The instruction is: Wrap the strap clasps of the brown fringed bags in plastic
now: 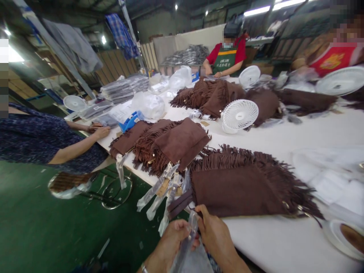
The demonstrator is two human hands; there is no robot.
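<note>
At the table's front edge, my left hand (170, 244) is closed on a strip of clear plastic wrap (186, 242). My right hand (214, 231) pinches the upper part of the same wrap, close beside the left. A brown fringed bag (236, 189) lies flat just beyond my hands, its fringe spread at the back and right. A dark brown strap (179, 204) sticks out at its left corner, near my fingers. Left of it is a pile of brown fringed bags (180, 140), with plastic-wrapped straps (153, 193) hanging over the edge.
A roll of tape (347, 237) sits at the right. White fans (240, 115) and more brown bags (212, 94) stand farther back on the white table (256, 242). A person's arm (76, 148) is at the left, another person (229, 57) across the table. A stool (71, 184) stands left.
</note>
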